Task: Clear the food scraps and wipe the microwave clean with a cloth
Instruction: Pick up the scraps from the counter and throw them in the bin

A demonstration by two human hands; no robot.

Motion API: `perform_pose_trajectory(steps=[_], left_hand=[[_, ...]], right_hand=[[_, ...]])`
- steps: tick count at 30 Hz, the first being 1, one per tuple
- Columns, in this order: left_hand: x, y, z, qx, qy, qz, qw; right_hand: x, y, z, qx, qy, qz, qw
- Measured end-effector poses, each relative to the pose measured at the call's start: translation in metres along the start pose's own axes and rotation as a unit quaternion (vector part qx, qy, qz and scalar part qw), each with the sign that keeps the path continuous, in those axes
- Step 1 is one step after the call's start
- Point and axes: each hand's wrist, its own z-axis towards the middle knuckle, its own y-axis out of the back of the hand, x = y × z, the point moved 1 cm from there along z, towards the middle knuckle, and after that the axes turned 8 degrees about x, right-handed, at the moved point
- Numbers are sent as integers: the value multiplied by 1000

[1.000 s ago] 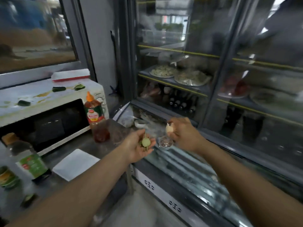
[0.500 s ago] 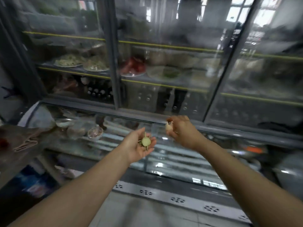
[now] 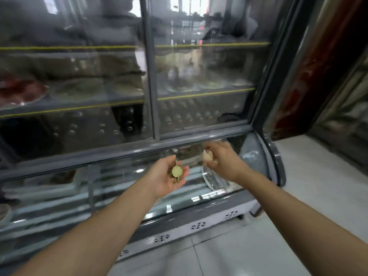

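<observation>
I count two hands: left hand, right hand. Food scraps: one pale round slice on the left palm, thin greenish stems beside it, number unclear; one pale scrap pinched in the right fingers. One glass display fridge, two sliding panes up top, two yellow-edged shelves. Plates and bottles inside too blurred for me to count.

glass display fridge, pale tiled floor
</observation>
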Motion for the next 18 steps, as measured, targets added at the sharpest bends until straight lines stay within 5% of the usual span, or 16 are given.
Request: perform_pose_trajectory(steps=[18], left_hand=[[62, -250, 170, 163, 138, 140, 967]], right_hand=[[-244, 87, -113, -96, -271, 5, 958]])
